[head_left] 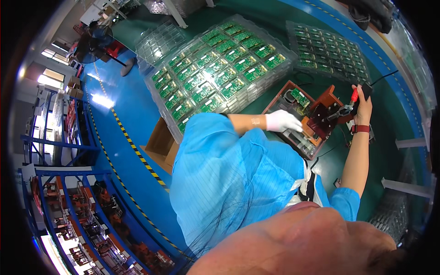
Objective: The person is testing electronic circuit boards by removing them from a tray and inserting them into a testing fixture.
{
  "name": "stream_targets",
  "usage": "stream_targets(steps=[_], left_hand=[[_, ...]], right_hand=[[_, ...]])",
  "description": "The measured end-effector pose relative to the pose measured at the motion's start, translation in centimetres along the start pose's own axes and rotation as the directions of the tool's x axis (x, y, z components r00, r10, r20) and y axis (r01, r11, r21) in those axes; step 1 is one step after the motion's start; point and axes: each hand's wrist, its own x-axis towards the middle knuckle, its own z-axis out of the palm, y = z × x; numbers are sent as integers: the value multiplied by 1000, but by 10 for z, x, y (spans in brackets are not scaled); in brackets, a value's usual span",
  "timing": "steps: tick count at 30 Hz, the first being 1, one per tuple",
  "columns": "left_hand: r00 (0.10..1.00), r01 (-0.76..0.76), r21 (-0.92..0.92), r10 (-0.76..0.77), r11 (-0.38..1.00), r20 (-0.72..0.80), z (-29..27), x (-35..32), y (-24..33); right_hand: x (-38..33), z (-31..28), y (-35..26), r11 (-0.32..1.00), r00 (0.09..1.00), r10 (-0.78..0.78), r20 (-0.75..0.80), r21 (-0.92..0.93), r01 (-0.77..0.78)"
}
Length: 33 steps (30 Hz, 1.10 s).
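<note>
My left hand (283,121), in a white glove, reaches over the near left side of a test fixture, fingers stretched out beside an orange block (311,132). Nothing shows in its grasp. Bare, with a red band at the wrist, my right hand (364,107) is closed around the red handle (354,95) of a metal toggle clamp (338,113). That clamp is mounted on the fixture's dark red plate (321,120). A green circuit board (300,98) lies in the fixture's reddish-brown tray (280,97), behind my left hand. What is under the plate is hidden.
Clear trays of green circuit boards (220,68) are stacked to the left, and another tray (326,50) lies farther back. A black box with a cable (366,90) is by my right hand. A cardboard box (160,149), fan (94,43) and blue shelves (68,174) stand left.
</note>
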Motion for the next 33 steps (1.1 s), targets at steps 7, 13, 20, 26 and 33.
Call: stream_targets(steps=[7, 13, 20, 26, 33], left_hand=[[738, 674, 324, -613, 664, -282, -200, -17, 8], [-67, 986, 45, -622, -162, -780, -330, -160, -64], [-137, 962, 74, -701, -262, -700, -336, -181, -109], [-233, 883, 156, -702, -443, -673, -322, -155, -125], [-279, 793, 284, -737, -538, -616, -324, -154, -117]], right_hand=[[-2, -8, 4, 999, 1000, -9, -15, -38, 8], [-4, -3, 0, 998, 1000, 9, -25, -63, -11], [-6, 0, -2, 998, 998, 31, -57, -49, -33], [-6, -3, 0, 997, 997, 28, -67, -71, -33], [-8, 2, -1, 998, 997, 32, -75, -59, -36]])
